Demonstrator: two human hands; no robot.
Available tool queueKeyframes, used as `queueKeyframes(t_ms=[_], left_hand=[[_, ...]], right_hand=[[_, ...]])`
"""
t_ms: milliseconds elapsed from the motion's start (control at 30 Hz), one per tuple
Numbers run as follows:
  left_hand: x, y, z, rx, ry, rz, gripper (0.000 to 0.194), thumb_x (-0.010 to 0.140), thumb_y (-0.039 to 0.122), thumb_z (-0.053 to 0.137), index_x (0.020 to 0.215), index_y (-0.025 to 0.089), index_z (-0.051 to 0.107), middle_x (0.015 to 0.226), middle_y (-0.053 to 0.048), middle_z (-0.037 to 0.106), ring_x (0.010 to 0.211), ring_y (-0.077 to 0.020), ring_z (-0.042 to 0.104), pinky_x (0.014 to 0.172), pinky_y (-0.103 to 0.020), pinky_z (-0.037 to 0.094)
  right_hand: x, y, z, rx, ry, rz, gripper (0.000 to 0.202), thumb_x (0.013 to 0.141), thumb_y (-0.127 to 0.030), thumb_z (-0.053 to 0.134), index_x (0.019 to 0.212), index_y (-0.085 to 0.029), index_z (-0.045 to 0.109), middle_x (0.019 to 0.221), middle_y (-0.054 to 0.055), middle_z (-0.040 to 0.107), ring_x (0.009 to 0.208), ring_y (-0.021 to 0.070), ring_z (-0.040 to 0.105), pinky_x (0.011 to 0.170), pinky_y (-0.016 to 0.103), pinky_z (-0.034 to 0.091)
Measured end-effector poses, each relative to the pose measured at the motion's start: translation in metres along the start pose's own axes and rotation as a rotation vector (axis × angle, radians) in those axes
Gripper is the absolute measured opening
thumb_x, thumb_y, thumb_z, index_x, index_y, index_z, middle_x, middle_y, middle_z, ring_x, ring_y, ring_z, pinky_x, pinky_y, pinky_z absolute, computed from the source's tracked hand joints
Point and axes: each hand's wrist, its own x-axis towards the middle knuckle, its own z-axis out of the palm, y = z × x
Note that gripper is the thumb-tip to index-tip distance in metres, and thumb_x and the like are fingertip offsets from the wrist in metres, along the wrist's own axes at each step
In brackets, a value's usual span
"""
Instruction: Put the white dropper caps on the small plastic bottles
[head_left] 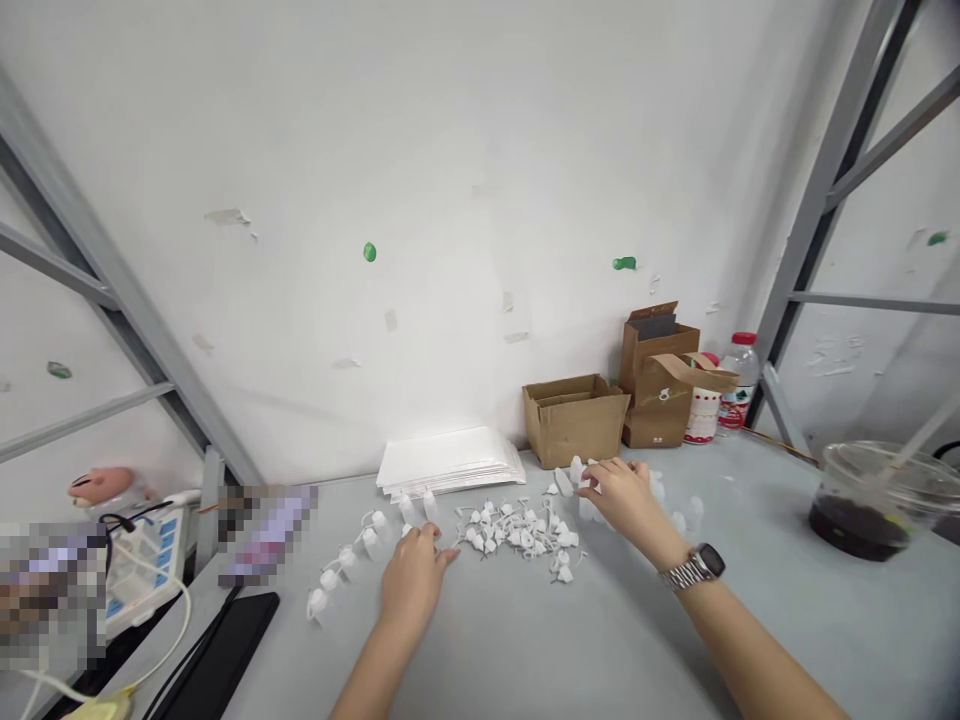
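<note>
My left hand [411,575] rests low over the table, thumb and index finger apart. It is beside a loose row of small white capped bottles [347,560], close to one partly hidden behind its fingers. In the middle lies a pile of small white caps with thin straps [517,528]. My right hand [621,497], a metal-band watch on its wrist, reaches into a cluster of small translucent white bottles [694,512]. Its fingers are curled together there; what sits between them is hidden.
Behind the pile are a stack of white sheets [450,458], an open cardboard box [577,425] and a brown paper bag [656,400]. A drink cup [862,510] stands at right, near a red-capped bottle [739,385]. At left lie a black flat object [225,655] and a power strip [150,570].
</note>
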Motion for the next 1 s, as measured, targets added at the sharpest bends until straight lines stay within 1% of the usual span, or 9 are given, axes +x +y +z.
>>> queueKeyframes(t_ms=[133,267,400,500,600,700,800,900,1000], left_hand=[[0.002,-0.002,0.004,0.037,0.003,0.033,0.017,0.077,0.024,0.044,0.082,0.02,0.06,0.092,-0.006,0.062,0.091,-0.0202,0.055,0.064,-0.025,0.037],[0.003,-0.001,0.005,0.037,0.028,0.04,0.014,0.077,0.023,0.046,0.08,0.019,0.059,0.09,-0.006,0.062,0.088,-0.0198,0.056,0.064,-0.025,0.036],[0.003,0.0,0.003,-0.076,0.052,0.025,0.014,0.076,0.02,0.045,0.079,0.019,0.058,0.087,-0.006,0.064,0.083,-0.019,0.058,0.062,-0.025,0.037],[0.005,0.0,0.002,-0.276,0.113,0.029,0.019,0.075,0.02,0.045,0.087,0.02,0.06,0.081,-0.004,0.065,0.075,-0.0179,0.059,0.063,-0.026,0.039],[0.01,0.0,0.003,-0.622,0.13,0.034,0.023,0.072,0.025,0.049,0.09,0.019,0.063,0.08,-0.004,0.066,0.067,-0.0166,0.061,0.061,-0.028,0.043],[0.012,0.004,0.002,-1.04,0.047,-0.014,0.022,0.064,0.028,0.06,0.08,0.015,0.066,0.076,-0.006,0.067,0.061,-0.0166,0.061,0.058,-0.029,0.048],[0.011,0.008,-0.001,-1.357,-0.097,-0.066,0.022,0.058,0.024,0.07,0.077,0.012,0.067,0.076,-0.007,0.069,0.064,-0.0152,0.062,0.068,-0.029,0.05],[0.007,0.011,-0.002,-1.532,-0.211,-0.118,0.018,0.059,0.017,0.072,0.076,0.012,0.067,0.08,-0.007,0.069,0.071,-0.0141,0.063,0.077,-0.027,0.049],[0.005,0.012,0.0,-1.61,-0.242,-0.169,0.01,0.062,0.009,0.07,0.072,0.012,0.067,0.078,-0.006,0.069,0.069,-0.0119,0.063,0.075,-0.023,0.05]], right_hand=[[0.0,0.0,0.002,0.007,-0.048,-0.015,0.021,0.082,-0.027,0.051,0.065,-0.019,0.061,0.072,0.005,0.065,0.075,0.0198,0.053,0.069,0.035,0.023],[0.0,0.001,0.003,0.0,-0.079,-0.057,0.028,0.083,-0.026,0.049,0.058,-0.018,0.059,0.069,0.005,0.063,0.074,0.0207,0.052,0.069,0.035,0.023],[0.0,-0.01,-0.008,0.076,0.006,-0.089,0.03,0.086,-0.028,0.045,0.062,-0.018,0.058,0.069,0.005,0.062,0.073,0.0198,0.051,0.073,0.037,0.025],[-0.003,-0.033,-0.021,0.279,0.075,-0.133,0.022,0.086,-0.032,0.047,0.073,-0.019,0.059,0.076,0.004,0.061,0.074,0.0181,0.052,0.077,0.036,0.029],[-0.014,-0.062,-0.024,0.496,-0.001,-0.245,0.018,0.085,-0.033,0.048,0.079,-0.02,0.059,0.079,0.004,0.061,0.078,0.0181,0.053,0.077,0.034,0.034],[-0.026,-0.085,-0.016,0.594,-0.151,-0.308,0.017,0.084,-0.032,0.049,0.081,-0.021,0.061,0.082,0.004,0.06,0.08,0.0181,0.053,0.074,0.032,0.039],[-0.034,-0.094,-0.005,0.611,-0.24,-0.321,0.015,0.085,-0.029,0.049,0.081,-0.021,0.061,0.084,0.004,0.059,0.08,0.0176,0.053,0.072,0.031,0.041],[-0.038,-0.097,0.001,0.578,-0.278,-0.301,0.012,0.084,-0.023,0.049,0.087,-0.019,0.06,0.086,0.005,0.061,0.082,0.018,0.054,0.074,0.031,0.041],[-0.04,-0.101,0.002,0.545,-0.301,-0.276,0.017,0.08,-0.018,0.054,0.097,-0.019,0.057,0.09,0.006,0.062,0.086,0.0199,0.054,0.078,0.032,0.04]])
